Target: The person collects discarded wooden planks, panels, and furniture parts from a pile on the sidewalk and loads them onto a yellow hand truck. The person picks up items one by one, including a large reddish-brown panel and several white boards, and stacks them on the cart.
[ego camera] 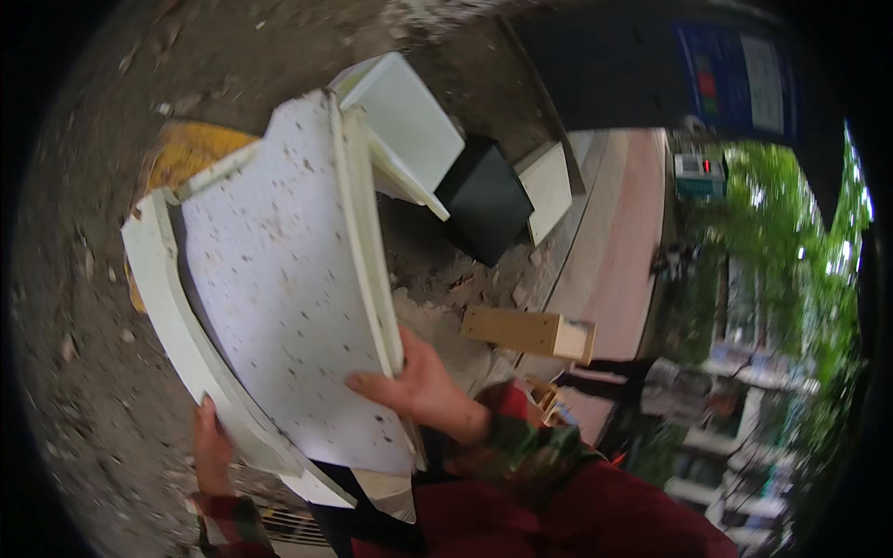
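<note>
A large white furniture panel (pixel 279 279) with raised side rails is held tilted before me, its inner face covered in dark specks of dirt. My left hand (pixel 213 446) grips the lower part of its left rail (pixel 181 314). On the opposite side, my right hand (pixel 418 390) clasps the right rail (pixel 359 202), with the thumb lying over the inner face. Just beyond the panel's upper right edge stands a white open box-like furniture piece (pixel 408 118); whether the two touch is unclear.
A black box-shaped piece (pixel 485 199) and a white board (pixel 548 192) lie on the bare soil (pixel 91 349). A brown wooden furniture piece (pixel 513 330) sits by the paved path (pixel 621 244). Something yellow (pixel 195 153) shows behind the panel. A person (pixel 673 390) stands to the right, near trees.
</note>
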`<state>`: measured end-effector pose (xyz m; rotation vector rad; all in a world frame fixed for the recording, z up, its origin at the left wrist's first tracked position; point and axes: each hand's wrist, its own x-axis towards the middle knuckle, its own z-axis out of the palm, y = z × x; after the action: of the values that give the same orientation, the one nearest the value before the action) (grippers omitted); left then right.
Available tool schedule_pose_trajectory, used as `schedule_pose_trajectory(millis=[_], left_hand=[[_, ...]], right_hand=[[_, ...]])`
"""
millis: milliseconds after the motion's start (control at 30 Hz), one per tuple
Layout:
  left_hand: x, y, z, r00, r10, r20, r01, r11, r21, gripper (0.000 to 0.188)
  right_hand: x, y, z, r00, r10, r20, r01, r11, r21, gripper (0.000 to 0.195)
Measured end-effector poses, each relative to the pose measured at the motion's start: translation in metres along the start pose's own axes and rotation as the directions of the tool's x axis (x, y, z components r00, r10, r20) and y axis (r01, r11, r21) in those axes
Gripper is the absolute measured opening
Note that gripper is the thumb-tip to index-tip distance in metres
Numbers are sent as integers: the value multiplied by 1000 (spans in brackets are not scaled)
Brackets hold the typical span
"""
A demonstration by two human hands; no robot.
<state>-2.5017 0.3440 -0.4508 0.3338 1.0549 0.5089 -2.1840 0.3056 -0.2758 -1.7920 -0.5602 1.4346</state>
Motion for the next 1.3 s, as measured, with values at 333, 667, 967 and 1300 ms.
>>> schedule_pose_trajectory(millis=[333, 667, 967, 1300], left_hand=[[-93, 8, 142, 945, -312, 95, 180, 742, 645, 48], [-151, -142, 254, 849, -528, 18, 176, 316, 932, 46], [-219, -332, 356, 778, -599, -188, 77, -206, 976, 47], [-239, -365, 444, 688, -703, -180, -179, -404, 897, 45]], right_hand=[[-215, 137, -70, 902, 315, -295, 31, 634, 773, 53], [-343, 292, -108, 765, 566, -307, 250, 178, 952, 37], [-515, 414, -164, 682, 642, -350, 505, -67, 860, 35], [-561, 396, -138, 538, 693, -481, 734, -104, 671, 36]])
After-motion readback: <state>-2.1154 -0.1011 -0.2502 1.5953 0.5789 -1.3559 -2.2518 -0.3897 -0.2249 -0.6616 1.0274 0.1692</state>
